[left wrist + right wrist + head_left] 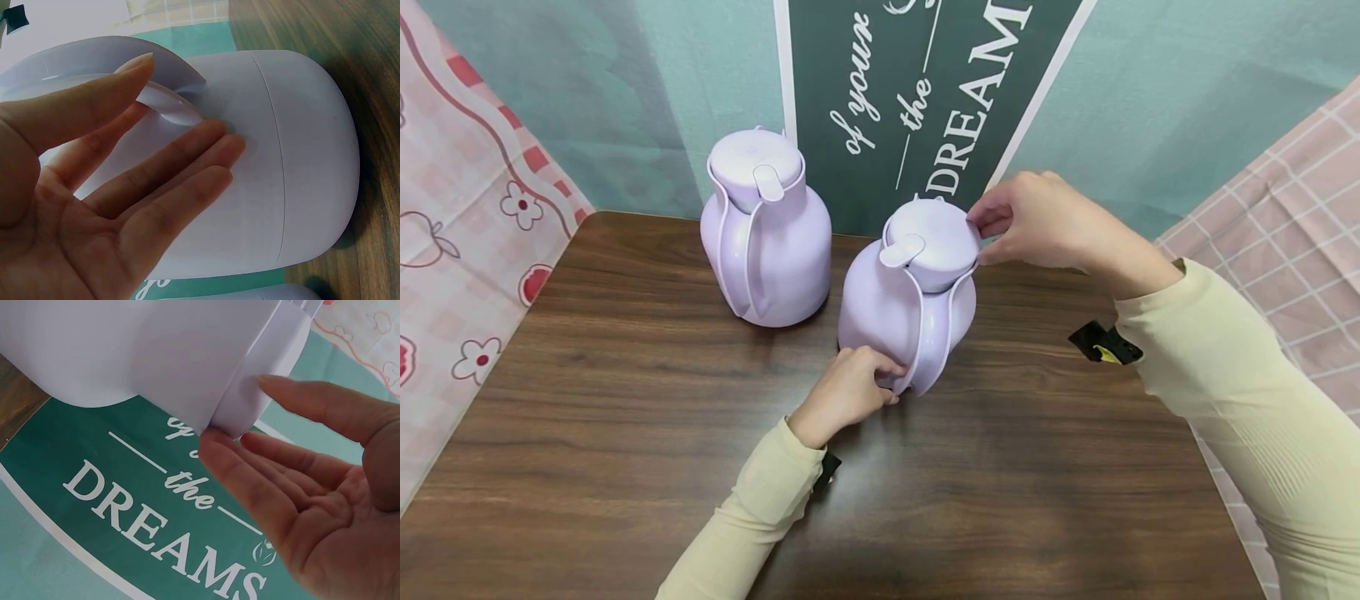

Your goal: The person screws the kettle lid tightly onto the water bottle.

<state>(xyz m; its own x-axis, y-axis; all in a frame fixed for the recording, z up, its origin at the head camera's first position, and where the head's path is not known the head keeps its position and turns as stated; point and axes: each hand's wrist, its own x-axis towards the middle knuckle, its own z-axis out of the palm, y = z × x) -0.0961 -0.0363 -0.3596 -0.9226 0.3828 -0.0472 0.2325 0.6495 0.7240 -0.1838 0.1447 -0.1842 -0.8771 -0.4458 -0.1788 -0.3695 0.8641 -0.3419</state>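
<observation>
Two pale purple thermos jugs stand on a wooden table. My right hand (1043, 218) is at the lid of the right jug (880, 304); in the right wrist view its thumb lies on the side of the lid (250, 394) and a fingertip is right at the rim below. Low on the same jug, my left hand (850, 385) has its fingertips against the body beside the handle (934, 342). Seen from the left wrist, its fingers are nearly straight and the thumb overlaps the handle (165, 103). The left jug (797, 250) stands apart from both hands.
The brown wooden table (625, 467) ends at a hanging teal cloth (1150, 100) with a dark green lettered panel (850, 200). A pink patterned cloth (467, 275) hangs at the left, a checked one (1300, 200) at the right. Black straps (1105, 343) are on the wrists.
</observation>
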